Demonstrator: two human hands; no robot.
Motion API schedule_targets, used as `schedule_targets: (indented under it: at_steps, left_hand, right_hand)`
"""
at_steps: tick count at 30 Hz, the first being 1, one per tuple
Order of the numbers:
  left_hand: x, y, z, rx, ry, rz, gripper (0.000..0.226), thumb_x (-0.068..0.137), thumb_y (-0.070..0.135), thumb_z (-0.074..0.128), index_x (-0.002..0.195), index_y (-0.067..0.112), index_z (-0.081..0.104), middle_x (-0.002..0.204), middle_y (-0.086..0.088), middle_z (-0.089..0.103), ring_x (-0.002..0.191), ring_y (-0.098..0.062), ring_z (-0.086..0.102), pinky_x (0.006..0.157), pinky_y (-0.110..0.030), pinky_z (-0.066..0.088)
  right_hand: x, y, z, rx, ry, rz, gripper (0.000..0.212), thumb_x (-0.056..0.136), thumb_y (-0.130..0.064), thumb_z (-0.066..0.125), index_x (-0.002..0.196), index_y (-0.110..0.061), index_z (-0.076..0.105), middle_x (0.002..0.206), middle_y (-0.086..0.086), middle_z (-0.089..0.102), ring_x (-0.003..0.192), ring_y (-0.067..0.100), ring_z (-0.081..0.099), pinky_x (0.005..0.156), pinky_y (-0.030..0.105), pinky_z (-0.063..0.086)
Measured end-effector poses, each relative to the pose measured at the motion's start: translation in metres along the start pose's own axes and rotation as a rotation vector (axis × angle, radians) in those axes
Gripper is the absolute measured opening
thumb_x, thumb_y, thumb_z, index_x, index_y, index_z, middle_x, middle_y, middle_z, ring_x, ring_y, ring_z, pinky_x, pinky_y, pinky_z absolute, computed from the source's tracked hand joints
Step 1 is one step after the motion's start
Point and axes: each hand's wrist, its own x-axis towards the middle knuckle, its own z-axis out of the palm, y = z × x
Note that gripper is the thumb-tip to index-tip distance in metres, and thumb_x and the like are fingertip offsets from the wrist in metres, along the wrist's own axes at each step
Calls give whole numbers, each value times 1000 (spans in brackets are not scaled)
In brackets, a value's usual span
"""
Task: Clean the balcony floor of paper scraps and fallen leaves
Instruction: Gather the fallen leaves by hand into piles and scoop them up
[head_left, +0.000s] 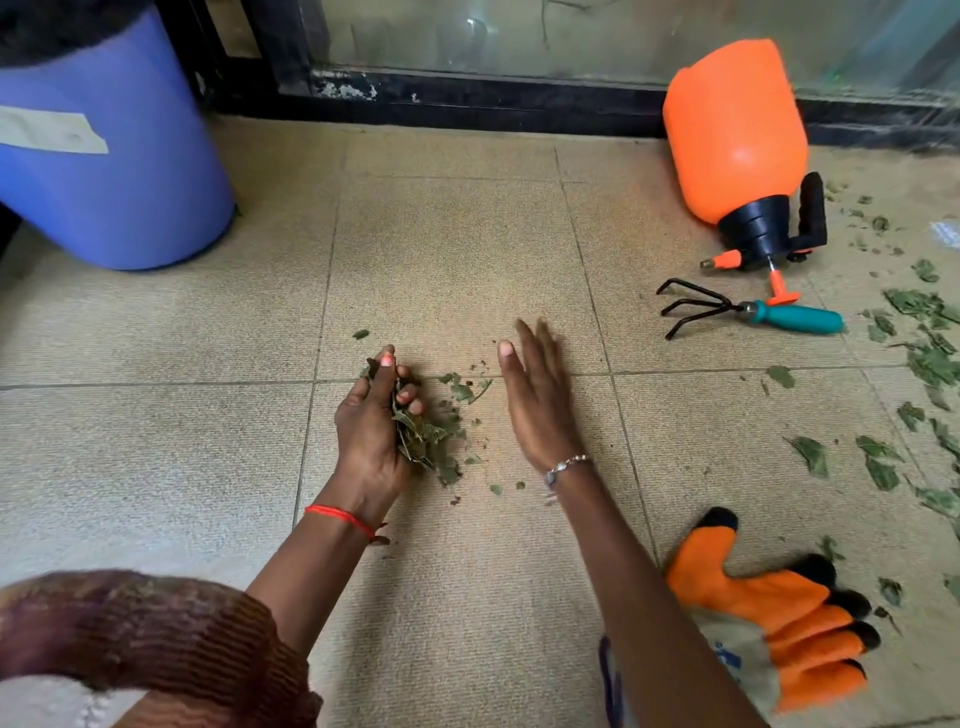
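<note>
Two hands: mine, both bare, low over the balcony floor (441, 234).
Left hand (371, 421): fingers (410, 402) curled round a bunch of leaves (421, 439), well to the near left of the orange sprayer (732, 140).
Right hand (535, 395): fingers straight, holding nothing, between that bunch and the sprayer.
Scattered leaves (930, 353): on the floor, right of the sprayer and nearer me.
Hand rake (748, 309): just beside the sprayer's nozzle.
Glove (769, 618): well nearer me than the sprayer.
</note>
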Motion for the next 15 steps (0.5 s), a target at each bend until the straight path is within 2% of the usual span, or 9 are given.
schedule_targets:
  at_steps: [1,3,5,7,9,11,13,14,15]
  left_hand:
    - [0,1,-3,-11,-3,-6,13,96,16,53,83,14,56,58,7,52,40,-1,41,37,-13,37]
    - [-3,4,-4,3,-7,-2,13,96,16,53,84,13,57,56,8,53,40,-2,41,37,-13,37]
    - [-2,6,-7,4,-9,19,12,96,14,51,88,13,59,59,7,53,41,-2,41,38,-13,37]
    - [-1,11,-10,14,-6,56,11,96,13,50,95,13,61,66,4,53,43,-1,41,39,-13,37]
    - [-1,16,-16,31,-14,84,12,96,12,50,99,12,61,71,2,52,45,-1,41,40,-13,38]
    - [-3,22,-21,49,-25,104,13,96,12,50,102,13,61,73,2,51,46,-2,42,41,-13,39]
    - [-5,25,-27,84,-23,122,15,96,12,49,105,14,61,73,2,51,46,-2,42,41,-13,38]
    - [-6,27,-30,102,-22,130,15,96,11,49,106,14,61,74,3,50,46,-2,41,41,-13,38]
    - [-6,29,-32,116,-19,136,16,97,11,48,105,15,61,74,2,49,46,-2,41,41,-13,37]
  right_hand:
    - [5,8,-4,-128,-36,96,61,96,-52,14,149,-22,6,157,-2,-7,143,10,-10,118,40,-4]
    - [18,22,2,-352,-108,116,66,97,-52,16,149,-16,0,157,1,-10,143,13,-12,116,36,-12]
    - [23,14,20,-514,-170,-13,69,96,-55,12,149,-13,-3,156,3,-9,143,14,-11,115,35,-11]
    - [23,3,34,-566,-196,-162,68,96,-55,9,149,-14,0,157,2,-5,144,13,-8,117,33,-7]
    - [13,-2,37,-549,-243,-287,66,96,-54,9,149,-16,7,157,-1,2,143,9,-2,118,30,-3]
    - [-5,-4,34,-432,-339,-411,62,95,-50,10,148,-19,16,155,-7,8,141,2,2,116,22,-3]
    - [-22,-6,22,-155,-452,-329,50,99,-44,23,146,-25,25,149,-19,10,135,-9,3,110,9,-1]
    - [-30,-3,17,-22,-430,-255,50,98,-46,26,145,-27,27,146,-23,10,134,-12,4,108,7,4]
    - [-40,0,12,27,-332,-201,57,95,-54,23,145,-27,27,146,-23,9,135,-11,4,109,9,8]
